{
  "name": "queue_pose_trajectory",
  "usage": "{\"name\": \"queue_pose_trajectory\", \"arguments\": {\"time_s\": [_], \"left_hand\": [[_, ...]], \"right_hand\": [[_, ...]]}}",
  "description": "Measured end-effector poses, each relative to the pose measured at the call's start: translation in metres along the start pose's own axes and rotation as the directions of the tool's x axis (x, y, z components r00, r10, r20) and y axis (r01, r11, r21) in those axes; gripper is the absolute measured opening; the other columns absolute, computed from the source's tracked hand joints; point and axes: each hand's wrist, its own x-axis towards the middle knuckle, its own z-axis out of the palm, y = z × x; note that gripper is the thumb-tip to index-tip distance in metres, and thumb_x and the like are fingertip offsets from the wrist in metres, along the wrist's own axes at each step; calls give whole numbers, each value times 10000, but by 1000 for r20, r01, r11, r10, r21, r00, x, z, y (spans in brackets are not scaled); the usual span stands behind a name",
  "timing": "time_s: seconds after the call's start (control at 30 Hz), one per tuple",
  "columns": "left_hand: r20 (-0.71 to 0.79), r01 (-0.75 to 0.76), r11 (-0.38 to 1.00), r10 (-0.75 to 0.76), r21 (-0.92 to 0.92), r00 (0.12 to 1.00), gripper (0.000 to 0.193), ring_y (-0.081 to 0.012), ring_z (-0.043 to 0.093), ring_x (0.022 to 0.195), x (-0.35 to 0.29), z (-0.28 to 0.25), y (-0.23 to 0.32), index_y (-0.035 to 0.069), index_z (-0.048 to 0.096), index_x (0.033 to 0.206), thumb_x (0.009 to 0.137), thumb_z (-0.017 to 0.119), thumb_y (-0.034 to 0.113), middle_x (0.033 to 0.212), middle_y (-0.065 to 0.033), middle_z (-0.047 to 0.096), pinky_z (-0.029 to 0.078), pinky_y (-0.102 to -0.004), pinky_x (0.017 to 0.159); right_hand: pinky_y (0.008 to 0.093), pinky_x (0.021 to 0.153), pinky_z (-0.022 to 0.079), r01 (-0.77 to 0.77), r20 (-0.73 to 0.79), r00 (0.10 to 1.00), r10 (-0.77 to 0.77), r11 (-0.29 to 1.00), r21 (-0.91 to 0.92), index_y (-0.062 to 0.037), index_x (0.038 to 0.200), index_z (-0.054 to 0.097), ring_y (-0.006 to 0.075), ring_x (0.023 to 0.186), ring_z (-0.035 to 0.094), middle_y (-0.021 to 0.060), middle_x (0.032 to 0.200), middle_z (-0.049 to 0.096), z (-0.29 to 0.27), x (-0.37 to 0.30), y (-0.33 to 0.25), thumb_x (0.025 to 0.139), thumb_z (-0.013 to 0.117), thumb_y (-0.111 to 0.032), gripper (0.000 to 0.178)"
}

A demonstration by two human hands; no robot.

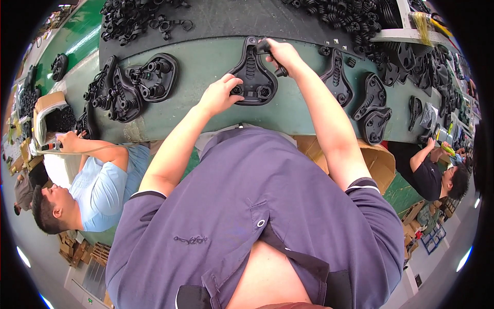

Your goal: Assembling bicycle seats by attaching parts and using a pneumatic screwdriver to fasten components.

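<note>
In front of me a black bicycle saddle (253,77) lies underside up on the green table, its narrow nose pointing away. My left hand (222,95) is closed at the saddle's rear left corner, fingers and thumb on a small round black part (237,90). Near the nose, on its right side, my right hand (283,55) grips a black piece with two thick ends (280,71). Its middle is hidden by my fingers, so its exact kind does not show. Whether that piece touches the saddle I cannot tell.
Several saddles with fitted parts (153,77) lie to the left, more saddle shells (337,80) to the right. Black brackets (128,20) and springs (350,20) are heaped on the dark mat (226,20) beyond. Co-workers sit at left (103,180) and right (429,172).
</note>
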Motion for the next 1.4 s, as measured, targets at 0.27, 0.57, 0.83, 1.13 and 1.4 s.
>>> {"name": "queue_pose_trajectory", "arguments": {"time_s": [0.27, 0.57, 0.83, 1.13, 1.4], "left_hand": [[-92, 61, 977, -82, -206, 992, 531, -290, 699, 1034, 2, 10, -9, 43, 665, 1209, 743, 914, 96, 1197, -93, 655, 582, -389, 854], [-519, 162, 985, -164, -50, 839, 650, -410, 578, 1321, 34, 24, -1, 32, 651, 1373, 937, 732, 508, 1374, -205, 665, 412, -498, 1170], [-628, 161, 982, -65, 98, 775, 348, -322, 682, 1035, 62, 53, -8, 103, 731, 1119, 943, 706, 402, 1103, -90, 751, 489, -476, 854], [21, 545, 706, -603, -453, 798, 813, -348, 746, 1077, 67, 22, -43, 20, 711, 1329, 958, 600, 736, 1222, -197, 762, 584, -490, 893], [305, 552, 800, -478, -238, 824, 504, -213, 744, 766, 17, 9, -49, 102, 685, 1414, 933, 779, 222, 1107, -121, 792, 614, -384, 628]], "right_hand": [[488, 922, 606, 150, -105, 931, -348, 630, -762, 6, 1220, 639, 390, 1053, 749, 211, 1136, 743, 82, -31, 30, 841, 776, -571, 704], [570, 1157, 427, 224, -151, 884, -442, 686, -692, 0, 1588, 370, 458, 1366, 540, 277, 1519, 505, 83, -48, 61, 879, 719, -577, 979], [542, 1001, 491, 355, -291, 640, -711, 609, -709, 0, 1427, 553, 398, 1180, 646, 186, 1300, 650, 94, -18, 87, 893, 706, -519, 760], [437, 1064, 526, 430, -172, 827, -535, 799, -420, -31, 1454, 595, 349, 1249, 677, 205, 1367, 685, 59, -32, 78, 940, 742, -531, 732], [383, 1072, 524, 318, -36, 937, -347, 892, -320, -29, 1444, 625, 275, 1248, 693, 179, 1364, 709, 57, -71, 100, 951, 774, -482, 686]]}}
